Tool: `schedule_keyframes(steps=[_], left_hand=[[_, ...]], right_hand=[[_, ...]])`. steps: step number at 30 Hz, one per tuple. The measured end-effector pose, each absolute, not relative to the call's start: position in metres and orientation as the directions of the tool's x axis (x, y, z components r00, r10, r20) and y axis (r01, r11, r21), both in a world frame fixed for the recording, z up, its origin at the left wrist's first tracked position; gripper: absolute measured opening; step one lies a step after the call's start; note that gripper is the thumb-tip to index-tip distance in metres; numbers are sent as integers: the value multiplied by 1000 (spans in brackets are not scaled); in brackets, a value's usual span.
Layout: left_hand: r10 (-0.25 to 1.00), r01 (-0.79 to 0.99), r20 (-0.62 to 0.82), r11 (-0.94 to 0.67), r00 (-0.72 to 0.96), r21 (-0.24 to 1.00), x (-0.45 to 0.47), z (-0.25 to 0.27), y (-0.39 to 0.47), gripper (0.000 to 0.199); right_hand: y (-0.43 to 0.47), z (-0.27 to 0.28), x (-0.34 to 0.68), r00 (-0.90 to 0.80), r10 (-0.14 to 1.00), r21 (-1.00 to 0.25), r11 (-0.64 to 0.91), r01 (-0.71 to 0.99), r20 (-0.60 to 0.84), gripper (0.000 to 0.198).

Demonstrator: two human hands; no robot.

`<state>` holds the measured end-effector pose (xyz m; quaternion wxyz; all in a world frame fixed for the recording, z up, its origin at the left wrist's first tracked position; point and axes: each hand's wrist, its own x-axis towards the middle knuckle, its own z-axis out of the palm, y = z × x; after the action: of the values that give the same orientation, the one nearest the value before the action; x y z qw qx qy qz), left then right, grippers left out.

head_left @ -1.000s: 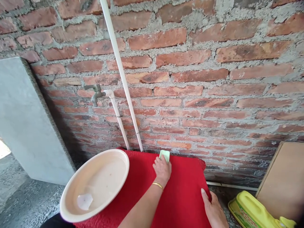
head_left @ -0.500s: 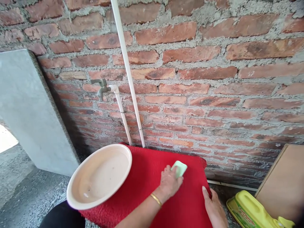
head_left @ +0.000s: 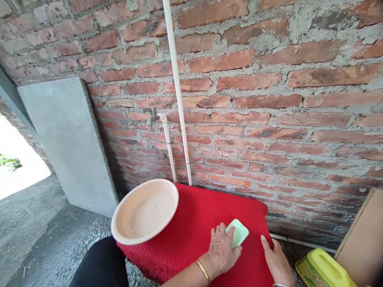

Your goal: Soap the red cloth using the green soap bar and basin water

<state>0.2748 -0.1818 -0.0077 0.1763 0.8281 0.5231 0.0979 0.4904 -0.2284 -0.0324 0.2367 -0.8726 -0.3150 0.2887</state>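
Note:
A red mat [head_left: 206,211] with a shaggy edge lies spread over a raised support that it hides. My left hand [head_left: 224,249], wearing a gold bangle, grips a pale green brush [head_left: 240,234] with rounded corners and a small hole. The brush rests on the mat; its underside is hidden. At the mat's right edge, my right hand [head_left: 278,261] has its thumb on top and its fingers over the side, gripping the edge. A cream basin [head_left: 142,217] stands on the mat's left part, with what looks like shallow water inside.
A grey tap [head_left: 151,117] on a white pipe [head_left: 171,153] stands before the brick wall [head_left: 269,131]. A grey slab [head_left: 74,147] leans at left. At right are a yellow jug [head_left: 324,267] and a cardboard panel [head_left: 362,227]. My dark-clothed knee [head_left: 101,263] is below the basin.
The view has swung left, so things appear farther right. My left hand and the brush have come slightly nearer to me across the mat. My right hand keeps its hold on the edge.

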Motion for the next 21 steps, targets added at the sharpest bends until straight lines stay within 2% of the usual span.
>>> schedule_keyframes(steps=[2, 6, 9, 11, 14, 18, 21], left_hand=[[945, 883, 13, -310, 326, 352, 247, -3, -170, 61], [995, 970, 96, -40, 17, 241, 177, 16, -131, 47], [992, 973, 97, 57, -80, 222, 160, 20, -122, 46], [996, 975, 82, 9, -28, 221, 175, 13, -133, 49], [984, 951, 64, -178, 167, 255, 220, -5, -170, 59], [885, 828, -69, -401, 461, 391, 261, -17, -210, 73], [905, 842, -64, -363, 421, 399, 248, -6, -202, 73]], right_hand=[[-228, -34, 492, 642, 692, -609, -676, 415, -331, 86], [-225, -33, 491, 662, 687, -622, -666, 411, -300, 77], [-223, -29, 490, 670, 685, -616, -666, 419, -285, 74], [-222, -28, 490, 671, 689, -611, -663, 432, -274, 74], [-221, -32, 492, 656, 700, -606, -660, 444, -282, 78], [-220, -42, 499, 630, 709, -577, -671, 466, -316, 85], [-220, -49, 504, 628, 708, -562, -678, 474, -324, 87]])
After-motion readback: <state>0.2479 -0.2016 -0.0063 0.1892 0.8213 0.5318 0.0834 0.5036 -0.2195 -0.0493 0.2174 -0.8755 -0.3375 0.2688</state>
